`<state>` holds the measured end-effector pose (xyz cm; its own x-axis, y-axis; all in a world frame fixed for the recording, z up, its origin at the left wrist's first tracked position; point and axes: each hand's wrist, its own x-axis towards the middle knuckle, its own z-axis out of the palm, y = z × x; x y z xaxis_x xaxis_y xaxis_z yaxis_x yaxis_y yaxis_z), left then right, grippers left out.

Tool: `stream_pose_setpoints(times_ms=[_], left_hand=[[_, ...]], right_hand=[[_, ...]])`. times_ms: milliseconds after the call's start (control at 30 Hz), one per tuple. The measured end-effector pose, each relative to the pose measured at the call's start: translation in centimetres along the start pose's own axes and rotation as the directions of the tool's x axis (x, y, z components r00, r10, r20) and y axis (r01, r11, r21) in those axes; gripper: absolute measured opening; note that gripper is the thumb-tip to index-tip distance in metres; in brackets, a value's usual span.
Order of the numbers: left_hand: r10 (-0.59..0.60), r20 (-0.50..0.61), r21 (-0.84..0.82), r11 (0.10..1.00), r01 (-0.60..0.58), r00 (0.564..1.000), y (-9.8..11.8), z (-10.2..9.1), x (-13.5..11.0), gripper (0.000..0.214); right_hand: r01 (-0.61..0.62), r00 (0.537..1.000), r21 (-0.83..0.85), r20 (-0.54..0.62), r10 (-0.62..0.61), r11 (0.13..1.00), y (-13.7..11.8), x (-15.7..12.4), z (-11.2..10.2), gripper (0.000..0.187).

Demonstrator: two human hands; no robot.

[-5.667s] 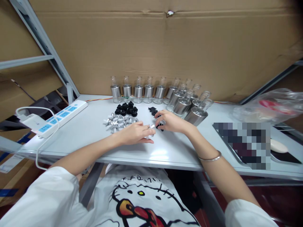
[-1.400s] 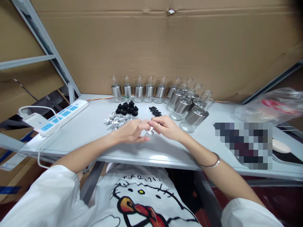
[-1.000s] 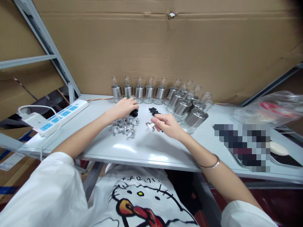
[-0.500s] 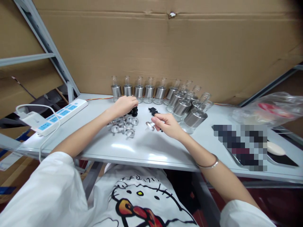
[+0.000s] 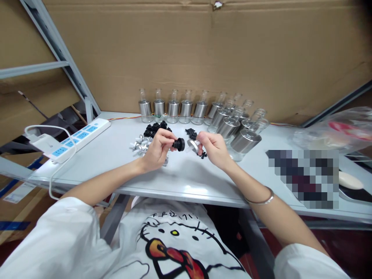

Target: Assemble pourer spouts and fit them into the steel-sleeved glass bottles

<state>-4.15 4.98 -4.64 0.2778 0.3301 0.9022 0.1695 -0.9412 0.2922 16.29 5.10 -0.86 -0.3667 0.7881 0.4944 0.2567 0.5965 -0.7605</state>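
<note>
My left hand (image 5: pixel 157 149) pinches a small black round cap (image 5: pixel 179 144) above the grey table (image 5: pixel 116 155). Facing it a few centimetres to the right, my right hand (image 5: pixel 213 148) pinches a small silver flanged metal part (image 5: pixel 193 145). The two pieces are held end to end, close but apart. Behind my left hand lie a cluster of black caps (image 5: pixel 154 129) and a heap of silver metal parts (image 5: pixel 138 144). Tiny black pieces (image 5: pixel 191 133) sit by my right hand.
Several glass bottles with silver sleeves (image 5: pixel 186 109) line the back of the table against a cardboard wall; more (image 5: pixel 241 130) crowd to the right. A white power strip (image 5: pixel 78 138) lies at the left. A clear plastic bag (image 5: pixel 337 130) rests at the far right.
My left hand drew back from the heap of black caps with one cap in its fingers and came up to my right hand, which still holds the silver part.
</note>
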Motion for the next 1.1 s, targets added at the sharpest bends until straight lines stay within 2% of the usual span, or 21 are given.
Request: stream_pose_setpoints(times_ms=[200, 400, 533, 767, 933, 1100], left_hand=[[0.027, -0.047, -0.044, 0.999, -0.029, 0.999, 0.3, -0.1, 0.2, 0.009], [0.135, 0.004, 0.165, 0.977, -0.134, 0.991, 0.7, -0.4, 0.3, 0.007], [0.150, 0.024, 0.191, 0.970, -0.152, 0.988, 0.6, -0.5, 0.4, 0.008], [0.119, 0.059, 0.151, 0.980, -0.126, 0.991, 0.4, -0.3, 0.1, 0.011], [0.033, 0.047, 0.073, 0.997, -0.036, 0.998, -0.2, -0.2, -0.4, 0.013], [-0.019, -0.003, 0.149, 0.989, 0.019, 1.000, -0.4, -0.2, -0.3, 0.008]], right_hand=[[-0.024, 1.000, 0.031, -0.004, 0.024, 0.999, 0.2, 0.0, 0.2, 0.059], [-0.029, 0.999, 0.025, 0.038, 0.028, 0.999, 0.2, 0.0, 0.5, 0.058], [0.006, 0.994, 0.027, 0.113, -0.009, 1.000, 0.1, -0.1, 0.4, 0.058], [0.092, 0.980, -0.052, 0.182, -0.081, 0.994, -0.2, -0.5, 0.2, 0.048], [0.201, 0.967, -0.092, 0.178, -0.182, 0.975, -0.4, -0.6, 0.1, 0.038], [0.190, 0.972, -0.138, 0.163, -0.167, 0.972, -0.6, -0.6, 0.1, 0.035]])
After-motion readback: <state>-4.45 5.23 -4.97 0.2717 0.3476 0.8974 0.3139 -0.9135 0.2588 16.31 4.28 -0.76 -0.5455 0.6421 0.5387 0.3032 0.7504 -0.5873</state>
